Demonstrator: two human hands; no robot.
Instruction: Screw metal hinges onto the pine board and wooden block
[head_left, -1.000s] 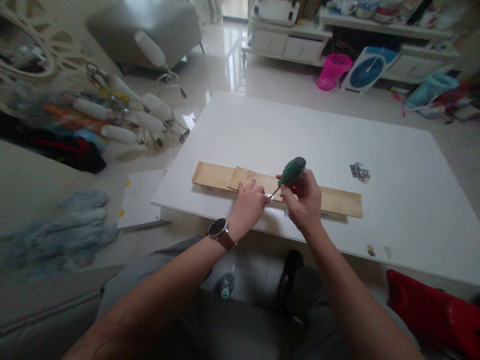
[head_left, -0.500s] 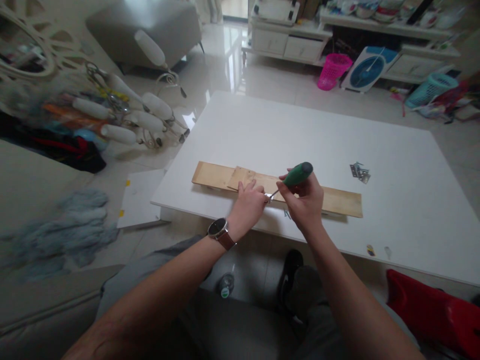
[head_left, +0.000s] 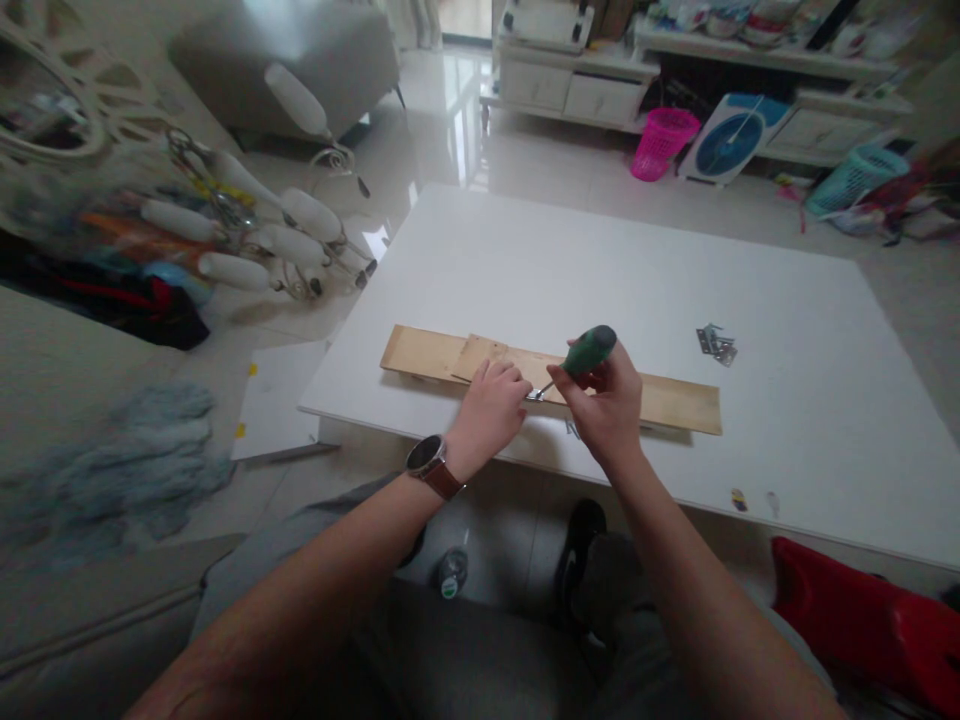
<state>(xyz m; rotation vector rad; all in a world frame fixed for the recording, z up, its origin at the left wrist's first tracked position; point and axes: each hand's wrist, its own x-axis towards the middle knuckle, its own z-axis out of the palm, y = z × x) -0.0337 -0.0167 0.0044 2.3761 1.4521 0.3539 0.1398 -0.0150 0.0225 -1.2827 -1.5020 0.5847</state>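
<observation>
Glossy floor (head_left: 439, 155) stretches beyond a white counter (head_left: 540, 250), with a pink basket (head_left: 663, 145) and a fan (head_left: 727, 143) at the far right. Across the counter's near side lies a long wooden board (head_left: 534, 366), a smaller wood piece (head_left: 478, 356) resting on its left half. A person's right hand (head_left: 609, 408) has its fingers wrapped around a green screwdriver (head_left: 589, 350), the shaft slanting down and left to a small metal part (head_left: 535, 395) at the board's near edge. The left hand (head_left: 491, 412) rests bent fingers on the board beside that part; whether they pinch it cannot be made out. Compared with half a second ago, the screwdriver's handle stands slightly steeper and the left fingers appear drawn in, while the tip stays at the metal part, suggesting work there is unfinished. At right, loose brackets (head_left: 716, 344) lie on the counter, well apart from the hands.
</observation>
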